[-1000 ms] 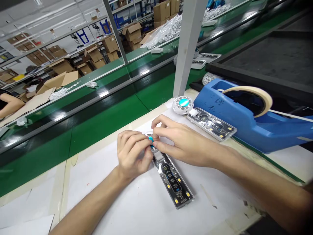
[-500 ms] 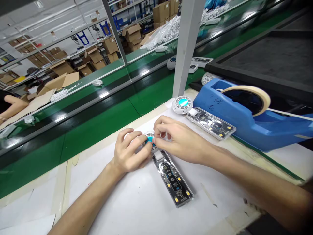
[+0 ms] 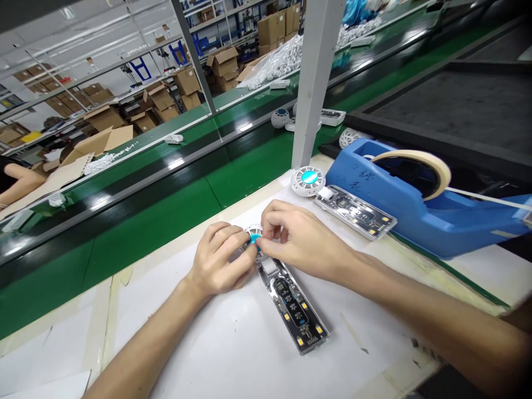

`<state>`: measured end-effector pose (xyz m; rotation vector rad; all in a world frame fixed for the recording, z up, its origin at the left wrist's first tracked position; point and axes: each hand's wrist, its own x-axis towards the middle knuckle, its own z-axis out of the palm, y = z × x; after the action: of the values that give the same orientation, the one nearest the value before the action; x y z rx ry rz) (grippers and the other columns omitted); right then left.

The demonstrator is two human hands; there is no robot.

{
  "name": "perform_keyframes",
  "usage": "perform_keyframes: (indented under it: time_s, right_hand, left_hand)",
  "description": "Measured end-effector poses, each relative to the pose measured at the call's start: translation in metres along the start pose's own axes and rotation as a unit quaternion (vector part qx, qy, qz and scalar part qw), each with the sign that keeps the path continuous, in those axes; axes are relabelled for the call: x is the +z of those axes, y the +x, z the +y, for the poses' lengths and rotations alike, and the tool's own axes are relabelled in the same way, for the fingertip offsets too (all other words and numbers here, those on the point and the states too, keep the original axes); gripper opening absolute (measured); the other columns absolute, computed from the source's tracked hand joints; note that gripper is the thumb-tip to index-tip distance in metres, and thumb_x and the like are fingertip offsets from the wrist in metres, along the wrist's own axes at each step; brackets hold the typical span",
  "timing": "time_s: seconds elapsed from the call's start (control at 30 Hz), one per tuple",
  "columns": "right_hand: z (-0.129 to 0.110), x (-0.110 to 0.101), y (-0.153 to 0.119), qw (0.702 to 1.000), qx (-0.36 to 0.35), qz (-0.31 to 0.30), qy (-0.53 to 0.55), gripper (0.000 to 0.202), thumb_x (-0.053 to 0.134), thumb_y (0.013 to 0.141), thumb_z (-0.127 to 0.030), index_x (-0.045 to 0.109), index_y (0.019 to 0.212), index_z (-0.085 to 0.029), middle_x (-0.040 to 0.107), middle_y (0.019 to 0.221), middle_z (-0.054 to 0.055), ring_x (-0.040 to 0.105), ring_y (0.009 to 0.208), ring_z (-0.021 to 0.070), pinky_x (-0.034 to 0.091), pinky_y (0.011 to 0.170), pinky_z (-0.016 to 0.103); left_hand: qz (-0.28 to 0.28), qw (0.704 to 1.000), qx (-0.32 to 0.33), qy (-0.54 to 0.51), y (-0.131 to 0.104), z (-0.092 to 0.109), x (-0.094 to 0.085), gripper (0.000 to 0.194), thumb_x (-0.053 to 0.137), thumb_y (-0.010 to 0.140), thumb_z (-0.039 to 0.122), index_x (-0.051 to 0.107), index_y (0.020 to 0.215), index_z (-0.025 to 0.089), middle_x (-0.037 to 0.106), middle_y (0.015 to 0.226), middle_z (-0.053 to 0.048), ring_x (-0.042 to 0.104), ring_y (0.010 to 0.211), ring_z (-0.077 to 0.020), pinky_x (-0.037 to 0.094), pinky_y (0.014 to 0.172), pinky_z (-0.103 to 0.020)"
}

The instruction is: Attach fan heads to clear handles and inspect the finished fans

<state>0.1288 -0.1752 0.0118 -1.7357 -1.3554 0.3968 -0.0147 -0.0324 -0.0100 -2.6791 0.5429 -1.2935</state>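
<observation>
A small handheld fan (image 3: 291, 305) lies on the white work surface, its clear handle showing a dark circuit board with yellow lights. Its round white head with a blue centre disc (image 3: 255, 238) is partly hidden under my fingers. My left hand (image 3: 222, 257) holds the head from the left, fingers curled and thumb on the disc. From the right, my right hand (image 3: 291, 233) has thumb and index finger pinched at the disc's edge; whatever is between them is too small to make out. A second fan (image 3: 355, 210) lies beyond my right hand, with its blue-centred head (image 3: 308, 180) uncovered.
A blue tape dispenser (image 3: 386, 194) with a tan roll stands at the right. Behind the work surface runs a green conveyor belt (image 3: 166, 213) carrying several white parts. A grey post (image 3: 318, 83) rises at the table's far edge. Another person's arm (image 3: 19, 183) shows at far left.
Both hands stay at the fan head, with only slight finger movement; my right fingertips sit a little further left on the disc. Parts on the near belt have shifted left.
</observation>
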Motion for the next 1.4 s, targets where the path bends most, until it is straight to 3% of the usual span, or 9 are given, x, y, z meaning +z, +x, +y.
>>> perform_keyframes:
  time_s: [0.2, 0.33, 0.47, 0.57, 0.73, 0.93, 1.13, 1.4]
  right_hand:
    - [-0.004, -0.003, 0.001, 0.997, 0.052, 0.047, -0.035, 0.02, 0.066, 0.071, -0.017, 0.05, 0.059, -0.018, 0.059, 0.069, -0.001, 0.054, 0.064, 0.0127, 0.039, 0.058, 0.027]
    - [-0.002, -0.01, 0.002, 0.99, 0.103, 0.085, 0.037, 0.009, 0.065, 0.078, -0.025, 0.058, 0.077, -0.019, 0.067, 0.076, 0.0, 0.063, 0.069, 0.0156, 0.048, 0.062, 0.027]
    - [0.0, -0.001, -0.002, 0.988, 0.119, 0.021, 0.097, 0.028, 0.069, 0.078, -0.033, 0.065, 0.102, -0.018, 0.07, 0.103, 0.006, 0.068, 0.087, 0.0204, 0.055, 0.071, 0.03]
    - [0.001, 0.012, -0.005, 0.99, 0.112, -0.006, 0.087, 0.035, 0.069, 0.077, -0.026, 0.066, 0.11, -0.018, 0.071, 0.104, 0.006, 0.068, 0.087, 0.0209, 0.055, 0.075, 0.031]
    - [0.007, 0.019, -0.004, 0.984, 0.125, -0.005, 0.13, 0.031, 0.064, 0.08, -0.025, 0.067, 0.11, -0.018, 0.072, 0.104, 0.005, 0.067, 0.089, 0.0201, 0.055, 0.076, 0.03]
    - [0.007, 0.015, 0.0, 0.967, 0.137, -0.029, 0.212, 0.029, 0.063, 0.08, -0.023, 0.067, 0.108, -0.016, 0.072, 0.105, 0.006, 0.068, 0.097, 0.0204, 0.054, 0.087, 0.032]
    - [0.002, 0.025, -0.005, 0.968, 0.143, -0.003, 0.208, 0.025, 0.069, 0.075, -0.021, 0.065, 0.1, -0.018, 0.072, 0.095, 0.003, 0.069, 0.084, 0.0194, 0.056, 0.072, 0.03]
    - [0.008, 0.01, -0.001, 0.947, 0.145, -0.065, 0.279, 0.028, 0.068, 0.081, -0.028, 0.068, 0.107, -0.017, 0.072, 0.106, 0.007, 0.069, 0.097, 0.021, 0.056, 0.085, 0.034]
  left_hand:
    - [0.016, 0.999, -0.019, -0.032, -0.003, 0.002, 0.004, 0.015, 0.061, 0.073, 0.008, 0.062, 0.087, 0.015, 0.067, 0.084, -0.011, 0.064, 0.08, -0.0235, 0.055, 0.067, -0.038]
    - [0.043, 0.995, -0.059, -0.069, -0.007, 0.005, 0.007, 0.019, 0.059, 0.072, 0.007, 0.062, 0.089, 0.015, 0.067, 0.086, -0.011, 0.066, 0.082, -0.0233, 0.057, 0.068, -0.037]
    - [0.072, 0.985, -0.109, -0.115, -0.009, 0.007, 0.01, 0.025, 0.059, 0.073, 0.006, 0.061, 0.096, 0.014, 0.068, 0.089, -0.011, 0.067, 0.082, -0.022, 0.058, 0.068, -0.036]
    - [0.075, 0.977, -0.144, -0.142, -0.011, 0.007, 0.011, 0.029, 0.061, 0.074, 0.008, 0.059, 0.102, 0.013, 0.068, 0.093, -0.013, 0.067, 0.085, -0.0229, 0.058, 0.069, -0.036]
    - [0.057, 0.967, -0.159, -0.192, -0.013, 0.005, 0.013, 0.037, 0.06, 0.075, 0.01, 0.056, 0.111, 0.012, 0.069, 0.105, -0.016, 0.069, 0.098, -0.0247, 0.06, 0.077, -0.036]
    - [0.063, 0.967, -0.162, -0.188, -0.011, 0.008, 0.012, 0.036, 0.059, 0.073, 0.013, 0.058, 0.11, 0.015, 0.07, 0.102, -0.014, 0.07, 0.096, -0.0246, 0.061, 0.077, -0.037]
    - [0.078, 0.968, -0.165, -0.174, -0.008, 0.012, 0.012, 0.037, 0.057, 0.072, 0.017, 0.058, 0.109, 0.016, 0.071, 0.096, -0.012, 0.071, 0.093, -0.0249, 0.062, 0.073, -0.037]
    - [0.07, 0.97, -0.157, -0.169, -0.01, 0.012, 0.015, 0.034, 0.06, 0.071, 0.016, 0.06, 0.105, 0.014, 0.073, 0.099, -0.013, 0.072, 0.092, -0.0237, 0.061, 0.075, -0.035]
